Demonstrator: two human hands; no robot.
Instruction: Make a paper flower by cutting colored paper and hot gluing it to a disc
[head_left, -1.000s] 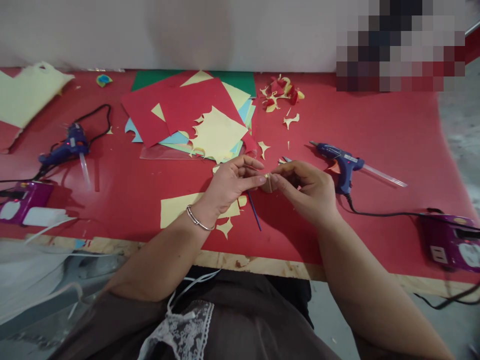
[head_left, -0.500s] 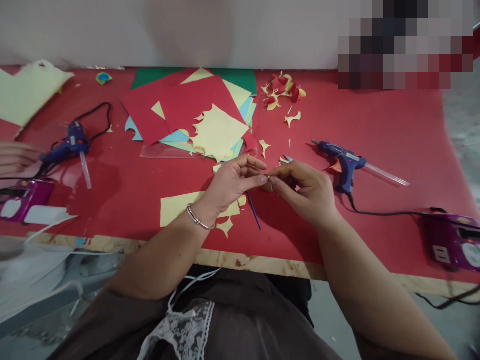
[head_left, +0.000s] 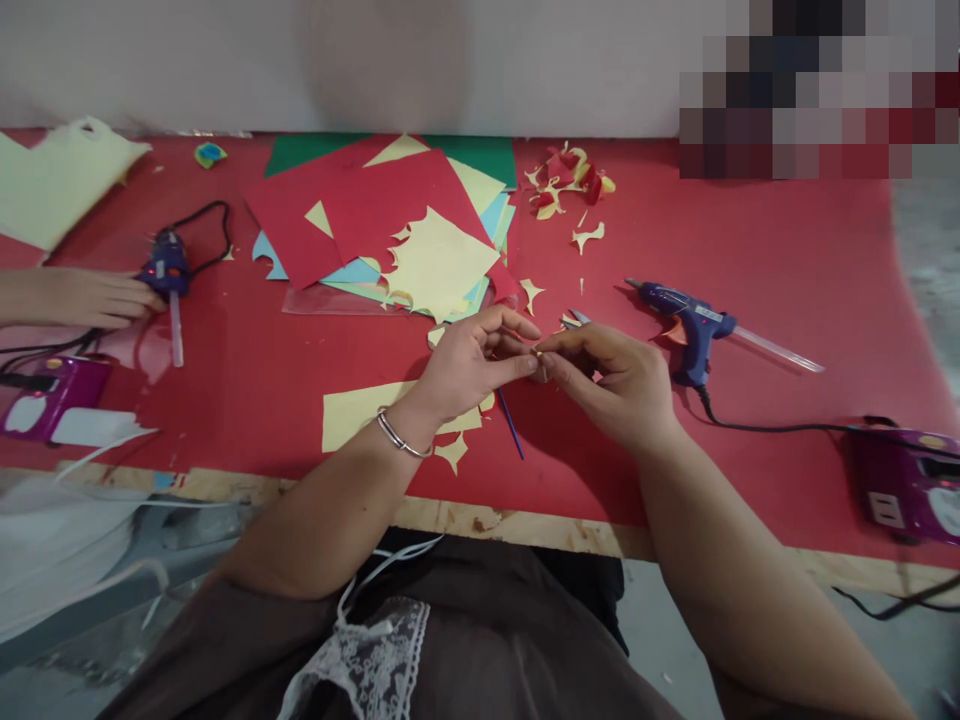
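Observation:
My left hand [head_left: 469, 365] and my right hand [head_left: 611, 375] meet fingertip to fingertip above the red table [head_left: 750, 250]. Both pinch a small rolled piece of yellow paper [head_left: 537, 352], mostly hidden by the fingers. A thin blue stick [head_left: 511, 427] pokes down from under my left hand and lies on the table. A silver bangle sits on my left wrist. Under my left forearm lies a cut yellow sheet [head_left: 360, 410].
A pile of red, yellow, blue and green paper sheets [head_left: 397, 220] lies behind my hands, scraps [head_left: 566, 185] to its right. A blue glue gun [head_left: 686, 320] rests right of my right hand, its cord running to a purple box [head_left: 904, 480]. Another person's hand [head_left: 82, 297] touches a second glue gun [head_left: 169, 275] at left.
Another person's hand has come in from the left edge and reached the left glue gun, which has shifted right and turned. My hands keep pinching the small paper piece in place.

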